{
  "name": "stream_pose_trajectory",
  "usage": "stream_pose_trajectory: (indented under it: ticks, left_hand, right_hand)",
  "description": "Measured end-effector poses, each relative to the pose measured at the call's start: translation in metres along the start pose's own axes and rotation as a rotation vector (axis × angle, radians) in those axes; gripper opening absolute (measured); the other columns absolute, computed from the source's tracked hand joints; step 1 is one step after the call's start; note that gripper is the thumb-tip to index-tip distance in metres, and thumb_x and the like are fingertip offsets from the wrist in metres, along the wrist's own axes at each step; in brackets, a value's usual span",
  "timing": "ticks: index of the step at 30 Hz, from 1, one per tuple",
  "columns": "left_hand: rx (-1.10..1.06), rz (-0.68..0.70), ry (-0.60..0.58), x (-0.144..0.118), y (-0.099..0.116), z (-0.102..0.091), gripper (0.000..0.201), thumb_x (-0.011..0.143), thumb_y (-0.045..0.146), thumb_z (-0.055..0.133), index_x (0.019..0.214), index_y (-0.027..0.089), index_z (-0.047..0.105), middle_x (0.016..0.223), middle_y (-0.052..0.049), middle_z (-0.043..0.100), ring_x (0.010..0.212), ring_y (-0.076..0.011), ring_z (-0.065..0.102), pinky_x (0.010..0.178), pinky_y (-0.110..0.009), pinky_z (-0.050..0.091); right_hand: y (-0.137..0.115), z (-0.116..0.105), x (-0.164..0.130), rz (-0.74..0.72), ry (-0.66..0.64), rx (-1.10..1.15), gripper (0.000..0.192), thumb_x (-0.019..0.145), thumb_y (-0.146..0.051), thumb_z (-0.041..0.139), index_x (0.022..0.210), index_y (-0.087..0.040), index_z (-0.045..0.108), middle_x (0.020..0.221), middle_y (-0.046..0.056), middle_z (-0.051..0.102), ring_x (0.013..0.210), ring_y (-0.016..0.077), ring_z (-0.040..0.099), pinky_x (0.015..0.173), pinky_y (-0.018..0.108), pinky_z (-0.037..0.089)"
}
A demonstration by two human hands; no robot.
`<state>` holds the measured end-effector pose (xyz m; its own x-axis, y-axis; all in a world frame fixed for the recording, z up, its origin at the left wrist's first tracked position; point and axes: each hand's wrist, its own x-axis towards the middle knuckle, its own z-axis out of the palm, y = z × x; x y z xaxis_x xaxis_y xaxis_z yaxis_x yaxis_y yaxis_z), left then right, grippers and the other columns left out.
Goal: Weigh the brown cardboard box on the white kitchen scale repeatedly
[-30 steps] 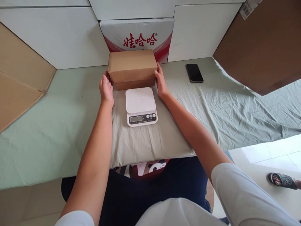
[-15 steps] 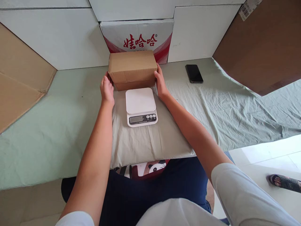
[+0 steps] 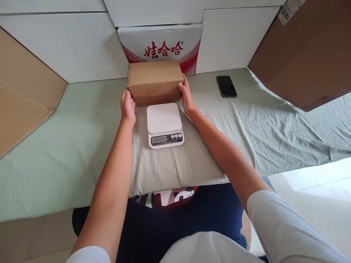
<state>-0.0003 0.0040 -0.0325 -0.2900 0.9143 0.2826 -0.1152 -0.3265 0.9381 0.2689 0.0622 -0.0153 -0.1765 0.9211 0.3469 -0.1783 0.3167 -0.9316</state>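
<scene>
Left hand (image 3: 128, 106) and right hand (image 3: 187, 97) grasp the brown cardboard box (image 3: 155, 82) by its two ends. Box sits just behind white digital kitchen scale (image 3: 164, 124) on green cloth (image 3: 82, 146); black phone (image 3: 226, 86) lies well apart at right.

There is one view only, from a camera on the person's head, looking forward and steeply down along both forearms to the bench (image 3: 55, 153). It sits close, with the scale (image 3: 164, 124) near the picture's middle. Beyond the scale it reaches the white wall panels; nearer than the scale it takes in the person's lap.
</scene>
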Motion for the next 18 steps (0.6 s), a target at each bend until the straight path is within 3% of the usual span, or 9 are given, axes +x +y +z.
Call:
stream_pose_trajectory:
  ticks: [6, 12, 15, 18]
  left_hand:
    - [0.000, 0.016, -0.005, 0.001, -0.006, -0.001, 0.081, 0.082, 0.095, 0.074, 0.131, 0.030, 0.070, 0.166, -0.010, 0.064, 0.165, -0.0286, 0.051, 0.138, -0.046, 0.037]
    - [0.027, 0.053, 0.029, 0.012, -0.018, -0.011, 0.094, 0.077, 0.102, 0.072, 0.132, 0.026, 0.069, 0.160, -0.013, 0.069, 0.161, -0.0313, 0.057, 0.135, -0.050, 0.044]
    - [0.055, 0.085, 0.027, 0.018, -0.023, -0.019, 0.090, 0.086, 0.101, 0.065, 0.133, 0.025, 0.071, 0.156, -0.011, 0.072, 0.161, -0.0310, 0.058, 0.134, -0.049, 0.045]
    - [0.081, 0.136, -0.023, 0.024, -0.023, -0.026, 0.084, 0.093, 0.099, 0.056, 0.136, 0.029, 0.073, 0.156, -0.007, 0.073, 0.164, -0.0296, 0.054, 0.133, -0.047, 0.046]
  right_hand:
    - [-0.006, 0.002, -0.003, 0.006, -0.010, -0.001, 0.122, 0.067, -0.106, 0.057, 0.167, -0.037, 0.043, 0.192, -0.007, 0.034, 0.185, 0.0285, 0.017, 0.155, 0.047, 0.018]
    - [-0.018, 0.008, -0.010, 0.041, -0.016, 0.000, 0.120, 0.076, -0.097, 0.055, 0.173, -0.030, 0.030, 0.195, -0.002, 0.027, 0.184, 0.0230, 0.019, 0.154, 0.040, 0.016]
    - [-0.023, 0.009, -0.007, 0.017, -0.036, -0.003, 0.123, 0.077, -0.097, 0.055, 0.174, -0.027, 0.026, 0.195, 0.000, 0.023, 0.184, 0.0233, 0.018, 0.154, 0.042, 0.014]
    - [-0.027, 0.009, -0.002, -0.014, -0.050, -0.013, 0.120, 0.077, -0.099, 0.055, 0.174, -0.033, 0.026, 0.194, -0.005, 0.026, 0.186, 0.0232, 0.013, 0.155, 0.044, 0.015]
